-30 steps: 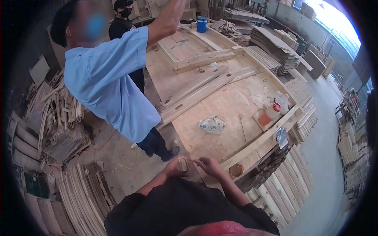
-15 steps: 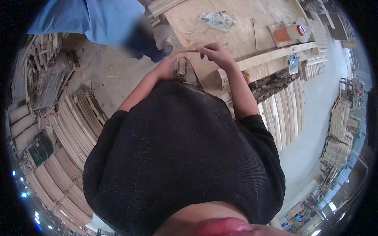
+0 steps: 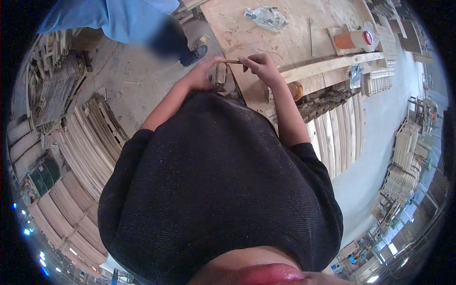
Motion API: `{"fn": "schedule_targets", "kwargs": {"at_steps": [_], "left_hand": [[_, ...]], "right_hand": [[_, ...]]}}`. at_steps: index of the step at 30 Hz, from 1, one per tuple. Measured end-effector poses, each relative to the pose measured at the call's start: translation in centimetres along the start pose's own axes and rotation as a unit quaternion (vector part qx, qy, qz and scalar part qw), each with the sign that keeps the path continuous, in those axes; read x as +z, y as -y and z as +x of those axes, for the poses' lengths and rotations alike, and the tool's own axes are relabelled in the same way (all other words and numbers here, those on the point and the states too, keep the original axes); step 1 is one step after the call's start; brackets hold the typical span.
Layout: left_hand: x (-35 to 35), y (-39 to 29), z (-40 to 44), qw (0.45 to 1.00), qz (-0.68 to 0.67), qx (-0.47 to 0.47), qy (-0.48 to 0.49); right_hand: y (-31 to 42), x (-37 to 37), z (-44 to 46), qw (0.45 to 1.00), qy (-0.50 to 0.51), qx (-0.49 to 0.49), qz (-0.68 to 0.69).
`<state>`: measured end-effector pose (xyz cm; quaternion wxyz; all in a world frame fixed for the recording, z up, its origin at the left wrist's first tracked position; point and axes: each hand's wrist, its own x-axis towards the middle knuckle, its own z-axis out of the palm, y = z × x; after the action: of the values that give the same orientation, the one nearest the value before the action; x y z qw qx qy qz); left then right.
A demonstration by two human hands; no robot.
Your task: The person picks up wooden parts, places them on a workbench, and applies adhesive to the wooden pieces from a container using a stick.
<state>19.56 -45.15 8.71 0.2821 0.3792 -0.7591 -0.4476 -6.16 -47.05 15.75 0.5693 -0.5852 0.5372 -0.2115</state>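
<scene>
My left hand is wrapped round a small wooden piece that looks like a block with a rim, close in front of my chest. Between the fingertips of my right hand is a thin brown stick, whose far end reaches the top of the block. Both hands are near the left edge of the plywood table. The underside of the block and most of my left fingers are hidden.
On the table lie a clear plastic bag and a jar of orange liquid. A wooden rail runs along its near edge, beside an amber container. A co-worker in a blue shirt stands at the upper left.
The view has tilted down since the first frame, so the table's far part has left it. Both hands stay close together. The co-worker's foot has shifted slightly.
</scene>
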Motion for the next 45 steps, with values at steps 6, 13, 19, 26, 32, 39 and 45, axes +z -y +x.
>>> {"fn": "schedule_targets", "kwargs": {"at_steps": [6,13,19,26,32,39,45], "left_hand": [[0.1,0.1,0.1,1.000,0.004,0.009,0.005],[0.3,-1.1,-0.2,0.999,0.011,-0.015,-0.042],[0.9,1.2,-0.2,0.984,0.038,-0.010,-0.175],[-0.1,3.3,-0.7,0.978,0.070,0.058,-0.190],[-2.1,4.5,-1.4,0.979,0.111,0.080,-0.149],[-1.9,5.1,-2.5,0.973,0.131,0.109,-0.157],[-3.4,6.0,-1.7,0.977,0.111,0.128,-0.133]], "right_hand": [[-0.3,0.7,-2.2,0.999,-0.044,-0.007,-0.013],[-1.6,3.5,-5.9,0.991,-0.117,-0.056,-0.019],[-1.2,9.1,-8.5,0.984,-0.176,-0.004,0.004],[1.9,13.7,-5.2,0.962,-0.269,0.038,-0.014],[4.3,17.4,-5.6,0.942,-0.321,0.085,-0.052],[5.6,17.4,-4.2,0.939,-0.324,0.078,-0.079],[5.7,18.3,-3.8,0.929,-0.357,0.070,-0.065]]}}
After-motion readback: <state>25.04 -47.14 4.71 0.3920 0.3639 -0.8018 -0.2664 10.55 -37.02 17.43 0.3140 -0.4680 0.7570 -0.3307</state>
